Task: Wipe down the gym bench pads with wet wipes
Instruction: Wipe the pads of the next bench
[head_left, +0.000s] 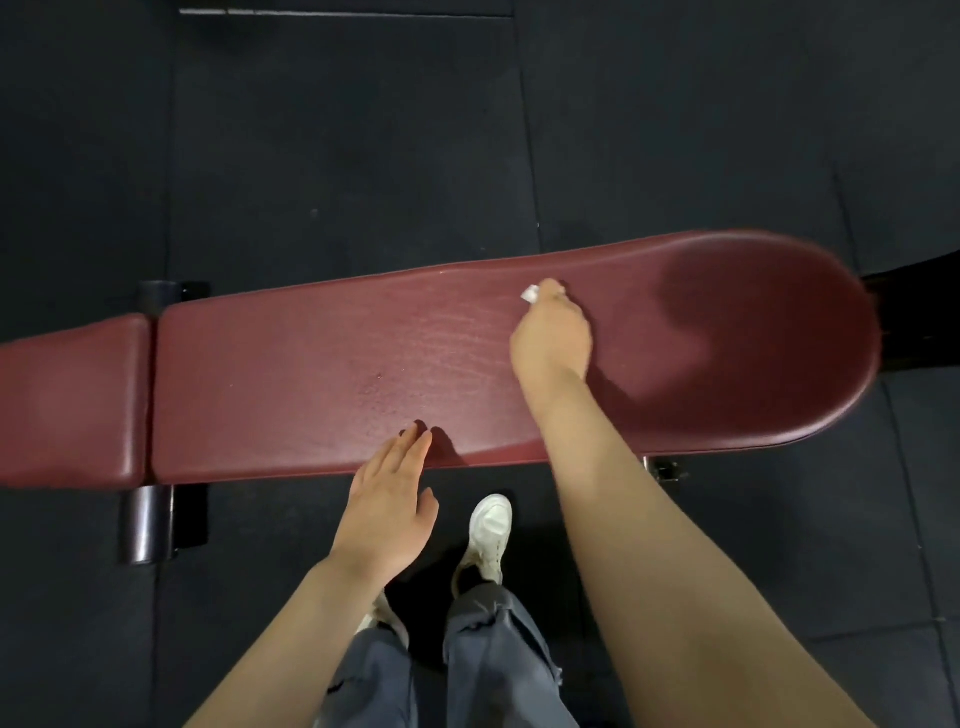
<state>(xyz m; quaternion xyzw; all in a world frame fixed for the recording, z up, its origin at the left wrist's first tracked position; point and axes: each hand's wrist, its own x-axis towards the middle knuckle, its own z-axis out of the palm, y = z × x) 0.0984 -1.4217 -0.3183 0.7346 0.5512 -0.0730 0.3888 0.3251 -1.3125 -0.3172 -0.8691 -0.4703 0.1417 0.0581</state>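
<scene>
Head view, gym floor: my right hand (553, 332) presses down on the long maroon back pad (322, 364) of the bench, fingers curled over a white wet wipe (530, 293). Only a small crumpled corner of the wipe shows, poking out past my knuckles on the hand's far-left side; the rest sits hidden beneath the palm and fingers, between the hand and the vinyl. The hand lies toward the pad's far edge, just left of a darker patch (727, 317) spreading across the rounded right end.

My left hand (389, 499) rests with straight, relaxed fingers at the near edge of the same pad, fingertips (418, 434) on the vinyl, palm hanging off it, holding nothing. It is well apart from the wipe.

A shorter seat pad (67, 400) adjoins on the left across a narrow gap. Below, a white shoe (488, 535) and grey trousers (498, 654) stand on black rubber floor tiles (337, 130).
</scene>
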